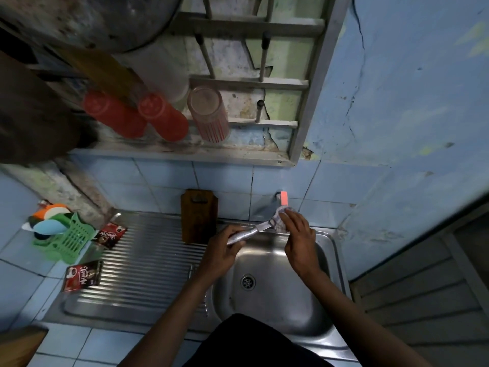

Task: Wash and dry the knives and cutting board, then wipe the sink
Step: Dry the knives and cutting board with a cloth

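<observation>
1. Nearest of all is the person's dark clothing (pixel 254 343) at the bottom edge, with both bare forearms reaching out from it over the sink basin (pixel 277 295).
2. The left hand (pixel 222 252) is curled round the metal handle of a knife (pixel 251 232), gripping it above the basin's back edge, with the blade pointing up and to the right.
3. The right hand (pixel 300 239) pinches a bunched, pale patterned cloth (pixel 279 221) round the blade; the far part of the blade is hidden in the cloth.
4. The cloth sits just below the tap with an orange-pink handle (pixel 282 198), which comes out of the blue tiled wall (pixel 148 178).
5. The basin's drain (pixel 248 282) shows between the two forearms.
6. A dark wooden cutting board (pixel 199 218) stands upright against the tiles at the back of the ribbed draining board (pixel 143 266), just left of the left hand.
7. Two dark red sachets (pixel 82 275) lie at the draining board's left edge.
8. Beside them, a green plastic basket (pixel 67 238) holds coloured utensils.
9. Overhead, a wall rack (pixel 238 83) carries two red cups (pixel 137 115) and a clear ribbed glass (pixel 209 115), all mouth down.
</observation>
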